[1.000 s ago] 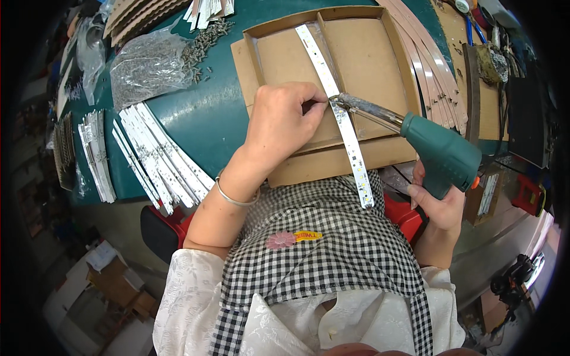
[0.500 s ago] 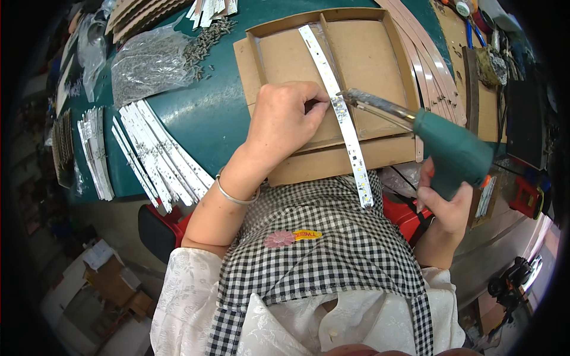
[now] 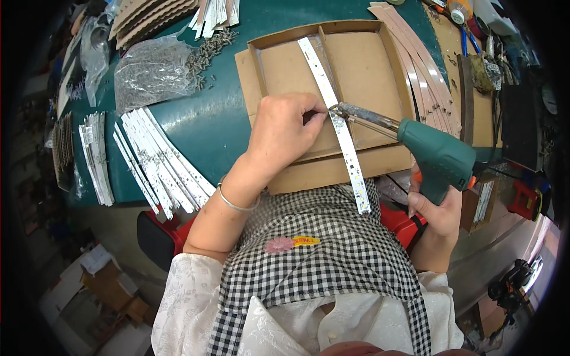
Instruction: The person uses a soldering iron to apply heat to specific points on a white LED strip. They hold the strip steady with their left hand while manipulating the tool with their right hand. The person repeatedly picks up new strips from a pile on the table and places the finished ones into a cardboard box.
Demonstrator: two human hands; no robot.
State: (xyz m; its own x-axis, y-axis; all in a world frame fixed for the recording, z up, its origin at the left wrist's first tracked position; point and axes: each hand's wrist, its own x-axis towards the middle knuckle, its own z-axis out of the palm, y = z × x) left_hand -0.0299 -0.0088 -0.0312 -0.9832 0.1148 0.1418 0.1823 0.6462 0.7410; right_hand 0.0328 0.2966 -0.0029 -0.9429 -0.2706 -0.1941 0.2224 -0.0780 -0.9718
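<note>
My right hand (image 3: pixel 440 215) grips a soldering gun (image 3: pixel 438 153) at a strip (image 3: pixel 347 148). Slipping could burn my left hand (image 3: pixel 282 132), fingertips together alongside.

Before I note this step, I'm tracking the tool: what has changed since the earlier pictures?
Since half a second ago, the right hand has brought the green soldering gun leftward, its tip back at the white LED strip, as a second ago. Nothing was let go. The left hand stays at the strip's edge, and the cardboard tray stays put.
</note>
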